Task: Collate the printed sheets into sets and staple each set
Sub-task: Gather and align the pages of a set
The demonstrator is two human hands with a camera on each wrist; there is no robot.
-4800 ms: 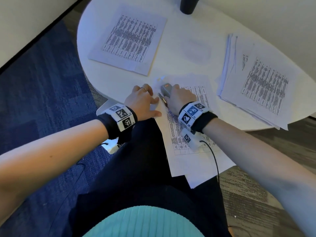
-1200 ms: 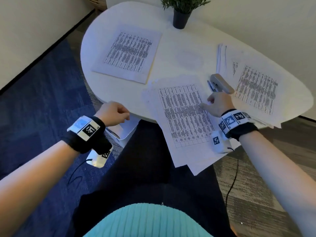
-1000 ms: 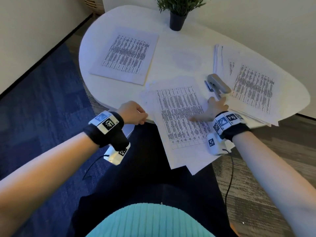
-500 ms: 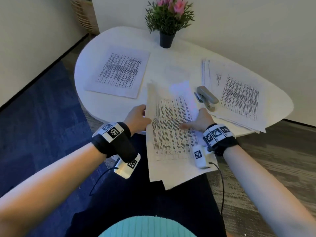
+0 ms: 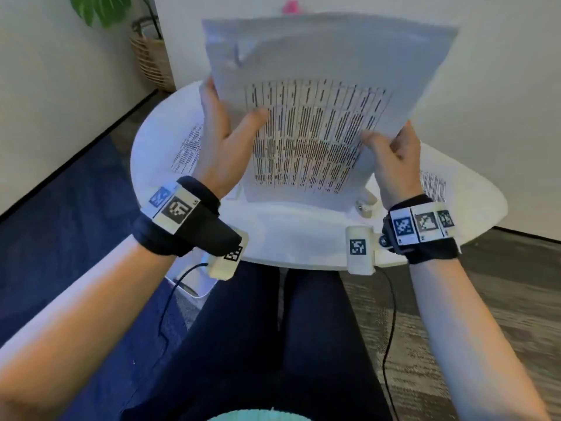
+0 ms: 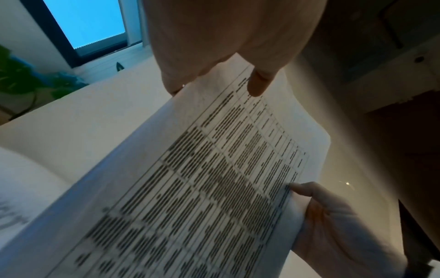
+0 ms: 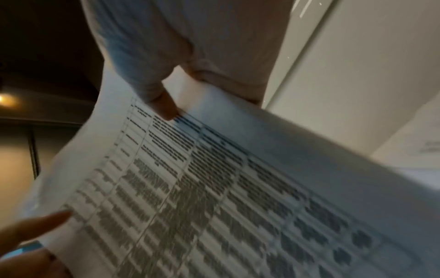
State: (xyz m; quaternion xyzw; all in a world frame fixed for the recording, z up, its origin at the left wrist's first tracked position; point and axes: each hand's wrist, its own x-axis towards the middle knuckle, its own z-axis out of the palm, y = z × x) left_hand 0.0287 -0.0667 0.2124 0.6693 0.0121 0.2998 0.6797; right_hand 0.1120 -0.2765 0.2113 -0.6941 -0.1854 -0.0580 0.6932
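Note:
A set of printed sheets (image 5: 318,117) with a dense table stands almost upright in the air above the white table (image 5: 291,235). My left hand (image 5: 224,141) grips its left edge, thumb on the printed face and fingers behind. My right hand (image 5: 391,156) grips its right edge the same way. The wrist views show the set (image 6: 202,178) (image 7: 214,188) close up, with each thumb pressed on the print. A small part of the stapler (image 5: 365,205) peeks out below the set's lower right corner. A corner fold shows at the set's top left.
One stack of printed sheets (image 5: 185,147) lies on the table's left side, another (image 5: 434,186) on its right, both mostly hidden by the raised set. A wicker plant basket (image 5: 151,56) stands on the floor by the far wall. Blue carpet lies to the left.
The set lay on the table's near edge with the stapler put down beside it. Both hands took its side edges and lifted it upright in front of me.

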